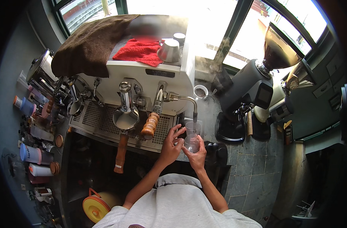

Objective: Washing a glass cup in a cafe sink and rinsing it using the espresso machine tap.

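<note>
Below the curved steel spout (194, 108) of a white espresso machine (143, 78), a small clear cup (191, 143) is in my right hand (196, 157), which grips it from the right and below. Another clear vessel (192, 127) shows just beyond it, right under the spout; whether the two touch, I cannot tell. My left hand (171, 147) is at the cup's left side with fingers apart, their tips close to the cup; any contact is unclear. A wooden-handled steam knob (150, 124) sits left of the spout.
A portafilter (122, 152) juts from the machine above the drip tray (105, 121). Grinders (249, 87) stand right, beside a small cup of dark grounds (200, 91). A red cloth (139, 52) and white cup (169, 51) lie on top. Jars (37, 154) line the left; a yellow-lidded container (95, 209) is below.
</note>
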Action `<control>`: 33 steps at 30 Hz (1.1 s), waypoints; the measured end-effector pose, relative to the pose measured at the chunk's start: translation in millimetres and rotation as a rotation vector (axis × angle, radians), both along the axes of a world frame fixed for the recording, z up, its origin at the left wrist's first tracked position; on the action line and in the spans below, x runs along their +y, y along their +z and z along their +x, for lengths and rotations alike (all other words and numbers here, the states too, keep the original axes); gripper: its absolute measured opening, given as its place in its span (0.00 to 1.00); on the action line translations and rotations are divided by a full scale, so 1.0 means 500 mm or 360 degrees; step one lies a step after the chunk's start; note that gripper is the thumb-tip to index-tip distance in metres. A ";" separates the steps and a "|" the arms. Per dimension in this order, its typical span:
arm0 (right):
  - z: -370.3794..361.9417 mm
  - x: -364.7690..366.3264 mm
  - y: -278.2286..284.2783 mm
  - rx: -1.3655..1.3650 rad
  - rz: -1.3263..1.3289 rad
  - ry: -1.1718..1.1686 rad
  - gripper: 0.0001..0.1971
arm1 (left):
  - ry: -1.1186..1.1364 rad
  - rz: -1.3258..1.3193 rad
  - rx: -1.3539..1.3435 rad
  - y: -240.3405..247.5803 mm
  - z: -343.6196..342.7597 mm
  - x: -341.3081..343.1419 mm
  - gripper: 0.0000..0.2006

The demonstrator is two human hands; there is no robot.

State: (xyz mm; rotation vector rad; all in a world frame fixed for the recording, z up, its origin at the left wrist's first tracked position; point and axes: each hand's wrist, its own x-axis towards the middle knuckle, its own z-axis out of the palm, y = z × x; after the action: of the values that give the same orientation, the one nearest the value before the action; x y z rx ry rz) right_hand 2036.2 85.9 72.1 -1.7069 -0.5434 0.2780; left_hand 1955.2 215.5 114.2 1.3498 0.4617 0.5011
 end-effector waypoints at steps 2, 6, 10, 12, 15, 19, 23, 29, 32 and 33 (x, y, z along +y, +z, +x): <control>-0.003 0.000 -0.002 -0.0047 -0.0076 0.0050 0.39 | 0.0012 -0.0036 -0.0014 0.001 -0.014 0.004 0.28; -0.019 -0.004 0.013 -0.0135 -0.0060 0.0065 0.40 | 0.0026 -0.0084 -0.0044 0.016 -0.039 0.000 0.28; -0.028 -0.022 0.020 -0.0166 -0.0052 0.0029 0.40 | -0.0013 -0.0083 -0.0031 0.049 -0.052 -0.016 0.28; -0.026 -0.030 0.019 -0.0178 -0.0051 -0.0004 0.40 | -0.0033 0.0017 -0.0072 0.052 -0.046 -0.026 0.28; -0.017 -0.038 0.016 -0.0129 -0.0009 -0.0046 0.41 | -0.0083 0.0007 -0.0067 0.050 -0.026 -0.028 0.28; 0.002 -0.027 0.020 -0.0150 -0.0012 -0.0120 0.40 | -0.0089 0.0035 -0.0082 0.044 0.012 -0.026 0.29; 0.012 -0.011 -0.004 -0.0138 -0.0044 -0.0098 0.40 | -0.0040 -0.0006 -0.0022 0.025 0.023 -0.011 0.29; -0.002 0.009 0.004 -0.0091 -0.0054 0.0013 0.39 | 0.0044 0.0058 -0.0022 -0.009 -0.004 0.006 0.28; -0.011 0.003 0.004 -0.0186 -0.0066 0.0043 0.39 | 0.0058 0.0012 -0.0018 -0.002 -0.024 0.002 0.28; -0.013 -0.001 0.004 -0.0186 -0.0068 0.0044 0.39 | 0.0047 -0.0021 0.0008 0.004 -0.030 -0.001 0.28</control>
State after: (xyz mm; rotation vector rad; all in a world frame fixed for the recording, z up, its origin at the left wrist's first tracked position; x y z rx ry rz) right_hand 2029.6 85.2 74.1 -1.7661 -0.6514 0.2116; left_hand 1940.1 215.1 116.5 1.3332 0.4887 0.5180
